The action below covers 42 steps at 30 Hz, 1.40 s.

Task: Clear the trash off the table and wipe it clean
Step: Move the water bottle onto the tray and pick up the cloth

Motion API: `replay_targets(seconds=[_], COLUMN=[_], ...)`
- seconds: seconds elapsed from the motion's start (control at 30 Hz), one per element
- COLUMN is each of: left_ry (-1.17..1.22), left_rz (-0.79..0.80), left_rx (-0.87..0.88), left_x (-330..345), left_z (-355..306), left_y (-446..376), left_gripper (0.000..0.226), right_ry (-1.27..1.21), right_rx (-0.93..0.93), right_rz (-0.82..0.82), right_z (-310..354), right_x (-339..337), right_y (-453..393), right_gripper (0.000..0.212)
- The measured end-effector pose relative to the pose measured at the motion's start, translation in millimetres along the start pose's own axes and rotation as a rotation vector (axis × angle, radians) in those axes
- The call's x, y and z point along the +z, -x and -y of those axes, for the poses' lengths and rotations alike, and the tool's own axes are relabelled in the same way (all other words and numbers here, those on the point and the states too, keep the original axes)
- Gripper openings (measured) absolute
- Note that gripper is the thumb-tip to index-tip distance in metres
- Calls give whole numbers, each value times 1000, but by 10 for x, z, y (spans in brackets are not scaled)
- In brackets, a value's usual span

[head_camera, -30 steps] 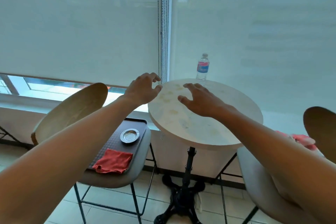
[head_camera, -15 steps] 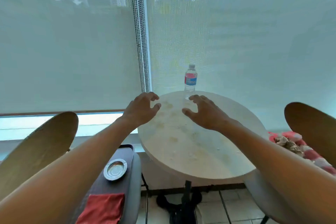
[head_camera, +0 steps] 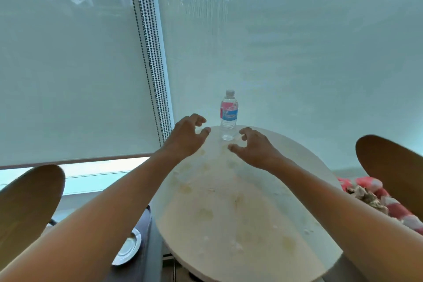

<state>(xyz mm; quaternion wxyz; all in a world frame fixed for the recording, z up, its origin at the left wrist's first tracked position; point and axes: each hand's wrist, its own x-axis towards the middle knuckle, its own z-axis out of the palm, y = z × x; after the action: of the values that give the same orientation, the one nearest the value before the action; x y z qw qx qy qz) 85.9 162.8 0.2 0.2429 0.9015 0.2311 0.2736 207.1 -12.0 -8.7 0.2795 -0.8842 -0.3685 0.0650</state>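
A round pale table (head_camera: pixel 240 224) fills the centre, marked with yellowish stains and a few small crumbs. A clear water bottle (head_camera: pixel 229 114) with a pink and blue label stands upright at its far edge. My left hand (head_camera: pixel 185 137) hovers over the far left part of the table, fingers curled and apart, holding nothing. My right hand (head_camera: pixel 254 149) hovers just right of the bottle's base, fingers spread, also holding nothing. Neither hand touches the bottle.
A chair with a wooden back (head_camera: pixel 25 210) stands at the left, bearing a dark tray (head_camera: pixel 146 236) with a small metal dish (head_camera: pixel 128 247). Another wooden-backed chair (head_camera: pixel 391 174) at the right holds a red and white bag of crumpled trash (head_camera: pixel 375 197). Window blinds with bead chains (head_camera: pixel 151 52) hang behind.
Both hands have reached farther across the table toward the bottle. The view has shifted closer and upward, so the red cloth on the left tray has dropped out of sight.
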Motion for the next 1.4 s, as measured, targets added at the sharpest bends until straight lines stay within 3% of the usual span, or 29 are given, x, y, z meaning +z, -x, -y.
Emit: replay_targets(seconds=[0.43,0.7,1.4], left_ry=[81,60,10], left_rz=[-59,-38,-113], left_rx=[-75,-137,-159], left_x=[752,917,797], left_z=[-264,-249,-332], left_y=[-841,-926,-791], left_gripper=[56,61,57], right_ry=[-148,-191,-169], right_rx=[-39,-119,-334], right_rz=[68,102,7], right_z=[-514,-647,-627], right_x=[131,252,336], right_y=[-1098,-1373,-1366], right_gripper=[95,76,75])
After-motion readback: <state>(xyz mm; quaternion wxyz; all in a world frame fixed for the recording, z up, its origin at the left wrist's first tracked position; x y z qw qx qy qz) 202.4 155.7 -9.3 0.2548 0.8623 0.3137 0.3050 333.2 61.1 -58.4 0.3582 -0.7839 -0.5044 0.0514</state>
